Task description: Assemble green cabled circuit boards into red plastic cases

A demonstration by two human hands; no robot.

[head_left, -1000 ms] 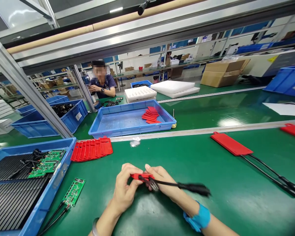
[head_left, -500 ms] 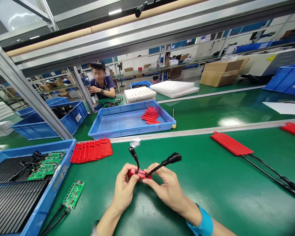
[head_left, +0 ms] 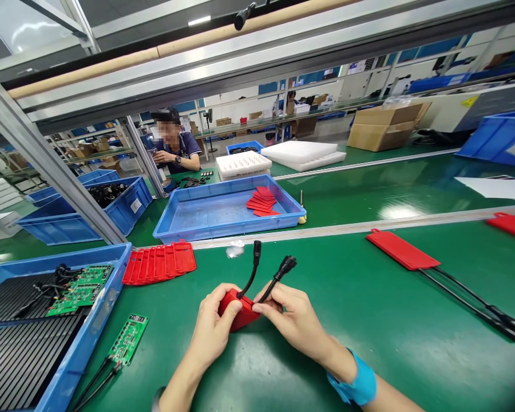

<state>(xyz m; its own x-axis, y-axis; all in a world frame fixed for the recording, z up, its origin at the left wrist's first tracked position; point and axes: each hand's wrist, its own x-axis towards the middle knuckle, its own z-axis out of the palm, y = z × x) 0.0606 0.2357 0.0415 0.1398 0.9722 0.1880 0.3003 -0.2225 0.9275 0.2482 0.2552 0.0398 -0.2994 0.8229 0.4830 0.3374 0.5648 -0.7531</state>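
A red case [head_left: 241,318] is held over the green bench, with two short black cables ending in connectors rising from its top edge. My left hand [head_left: 213,323] is closed around the case's left side, thumb on its face. The fingers of my right hand [head_left: 289,315] pinch the right corner of the case, beside the base of the right cable [head_left: 278,278]. To the left lies a green circuit board [head_left: 130,339] with black leads. A row of overlapping red covers [head_left: 159,263] rests further back.
A blue tray [head_left: 111,286] at left holds circuit boards and black strips. Another blue tray [head_left: 227,229] behind holds red pieces. A finished-looking red case with cables [head_left: 403,249] lies right. A person [head_left: 178,150] sits beyond, near a metal post [head_left: 143,157].
The red case has tilted so that more of its face shows, and its cables now point more upward. Both hands keep hold of it, with the right fingers slightly shifted.
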